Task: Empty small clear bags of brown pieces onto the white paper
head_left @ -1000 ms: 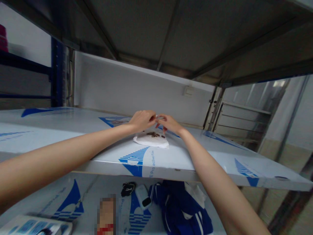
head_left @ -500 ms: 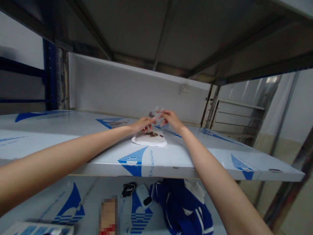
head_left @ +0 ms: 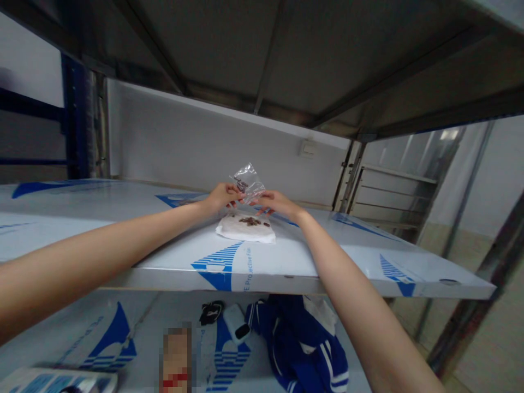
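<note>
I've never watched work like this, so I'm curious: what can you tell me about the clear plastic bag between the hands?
The clear plastic bag is small, thin and crinkled, with a shiny, see-through look. A dark bit or two show inside its upper part. It stands upright in the air, pinched low on either side by the left hand and right hand, above a white sheet that it does not appear to touch.

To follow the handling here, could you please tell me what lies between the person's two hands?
In the head view, a clear plastic bag lies between the left hand and the right hand, held by both.

Left hand [head_left: 223,197] and right hand [head_left: 277,202] pinch, just apart.
</note>
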Demonstrator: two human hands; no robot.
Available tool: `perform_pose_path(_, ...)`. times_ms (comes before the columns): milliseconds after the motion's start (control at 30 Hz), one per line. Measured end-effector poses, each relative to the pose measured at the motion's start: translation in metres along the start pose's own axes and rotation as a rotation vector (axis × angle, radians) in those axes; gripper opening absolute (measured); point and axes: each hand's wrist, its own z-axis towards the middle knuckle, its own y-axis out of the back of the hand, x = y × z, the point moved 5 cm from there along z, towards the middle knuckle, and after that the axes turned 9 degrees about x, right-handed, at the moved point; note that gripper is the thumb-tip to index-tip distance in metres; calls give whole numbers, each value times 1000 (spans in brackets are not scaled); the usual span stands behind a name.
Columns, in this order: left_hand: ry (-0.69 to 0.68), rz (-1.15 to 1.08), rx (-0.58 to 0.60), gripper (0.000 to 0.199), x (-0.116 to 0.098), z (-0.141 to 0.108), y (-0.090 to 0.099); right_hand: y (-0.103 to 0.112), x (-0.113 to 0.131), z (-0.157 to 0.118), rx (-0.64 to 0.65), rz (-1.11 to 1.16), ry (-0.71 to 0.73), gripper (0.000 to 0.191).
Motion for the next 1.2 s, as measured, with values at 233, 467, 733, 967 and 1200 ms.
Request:
perform_pose_path(233,-21,156,37,14,7,7,9,7,-4,-5,-76,-35,-76,25)
perform_pose_path(467,-60,198,37,16,4,7,10,8,-5,-5,-101,-30,-68,23)
perform_pose_path(733,-29,239,39,16,-4,2,10,10,-11,-1,-122,-31,-67,19)
perform_pose_path(967,-56,276,35,16,-3,4,14,13,-8,-3,-153,-19,-32,16)
perform_pose_path(1200,-106,272,35,20,-10,-1,9,15,-6,-4,-169,-29,-35,17)
